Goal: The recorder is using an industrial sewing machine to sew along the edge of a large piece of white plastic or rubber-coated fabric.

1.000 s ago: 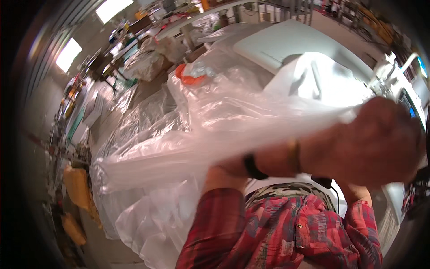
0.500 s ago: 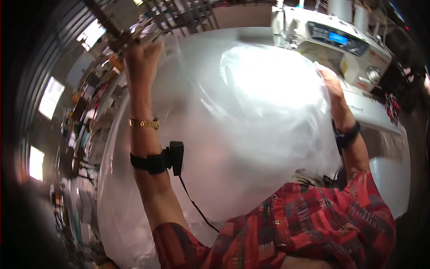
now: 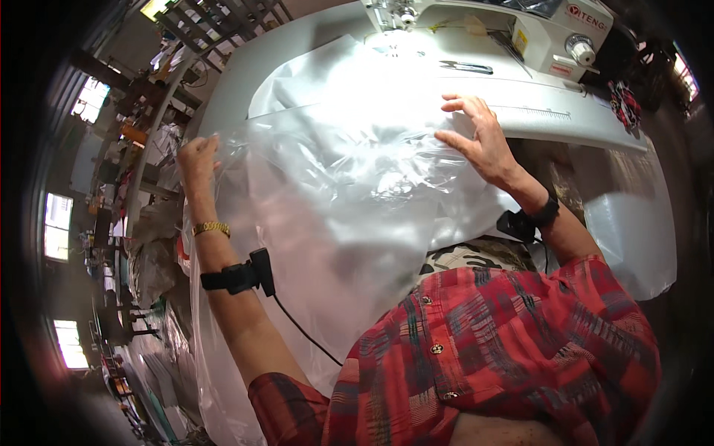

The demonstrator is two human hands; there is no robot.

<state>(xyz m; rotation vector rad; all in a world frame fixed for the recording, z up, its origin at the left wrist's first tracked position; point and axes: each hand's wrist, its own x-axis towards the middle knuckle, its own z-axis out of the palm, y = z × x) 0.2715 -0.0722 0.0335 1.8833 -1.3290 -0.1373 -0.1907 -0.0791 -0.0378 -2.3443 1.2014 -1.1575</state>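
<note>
A large clear plastic sheet (image 3: 349,201) is spread over the front of a white sewing table (image 3: 238,82) and hangs down toward my lap. My left hand (image 3: 197,160) grips the sheet's left edge, fingers closed on the plastic. Over on the other side, my right hand (image 3: 480,137) rests on the sheet's upper right part with fingers spread, pressing it at the table's front edge. White fabric (image 3: 349,82) lies under the plastic, brightly lit. Both wrists carry black straps with a small device.
A white sewing machine (image 3: 520,30) stands at the table's far side. Scissors or a dark tool (image 3: 465,67) lie near it. More plastic hangs at right (image 3: 632,223). Racks and cluttered shelves (image 3: 141,134) fill the left.
The sheet has come down from being held up in front of me onto the table. My left hand dropped from high up to the sheet's left edge; my right hand moved inward onto the plastic.
</note>
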